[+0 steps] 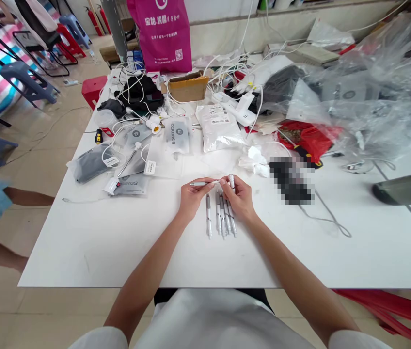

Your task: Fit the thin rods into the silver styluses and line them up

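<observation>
My left hand (190, 198) is closed on a pen (198, 183) that lies sideways between thumb and fingers, its grey end pointing left. My right hand (241, 196) meets it fingertip to fingertip. Its fingers are closed around a short white piece (231, 181) that looks like a pen barrel and stands nearly upright. What the touching fingertips pinch between them is too small to make out. Just below the hands, one white pen (209, 218) with a grey grip lies alone on the table. To its right, several similar pens (223, 218) lie side by side under my right hand.
Bagged pouches (92, 162), a white parcel (220, 128) and tangled cables cover the table's back. A blurred dark object (292, 182) lies to the right, with a bottle (405, 188) beyond it. Another person's arm (27, 197) shows past the table's left edge.
</observation>
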`<state>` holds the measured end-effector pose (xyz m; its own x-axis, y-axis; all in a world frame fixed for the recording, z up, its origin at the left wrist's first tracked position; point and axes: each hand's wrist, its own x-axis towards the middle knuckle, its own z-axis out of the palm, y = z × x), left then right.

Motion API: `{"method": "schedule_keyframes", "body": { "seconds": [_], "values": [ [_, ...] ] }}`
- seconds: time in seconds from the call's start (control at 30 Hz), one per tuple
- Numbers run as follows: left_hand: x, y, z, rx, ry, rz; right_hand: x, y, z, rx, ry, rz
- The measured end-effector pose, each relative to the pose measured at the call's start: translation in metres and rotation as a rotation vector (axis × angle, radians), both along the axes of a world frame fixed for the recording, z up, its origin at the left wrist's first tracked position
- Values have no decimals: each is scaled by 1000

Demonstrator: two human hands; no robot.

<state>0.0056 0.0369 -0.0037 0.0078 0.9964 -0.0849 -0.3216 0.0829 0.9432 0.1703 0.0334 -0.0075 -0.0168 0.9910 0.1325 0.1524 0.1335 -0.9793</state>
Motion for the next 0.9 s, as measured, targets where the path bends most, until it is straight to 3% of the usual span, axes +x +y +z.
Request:
{"method": "schedule_keyframes", "body": {
  "seconds": [0.23, 0.37, 0.47, 0.7, 0.9],
  "values": [
    [0, -1, 4, -14, -75, -97, -5, -3, 8, 247, -199, -92],
    [-4, 2, 3, -76, -167, -130, -3, -3, 0, 447, -309, -43],
    [-6, 3, 2, -96, -174, -138, 0, -2, -7, 511, -363, -12],
    [-10, 6, -3, -140, -233, -150, 1, -1, -2, 486, -346, 64],
    [-11, 8, 1, -220, -363, -83, 0, -5, 3, 268, -176, 80]
  ]
}}
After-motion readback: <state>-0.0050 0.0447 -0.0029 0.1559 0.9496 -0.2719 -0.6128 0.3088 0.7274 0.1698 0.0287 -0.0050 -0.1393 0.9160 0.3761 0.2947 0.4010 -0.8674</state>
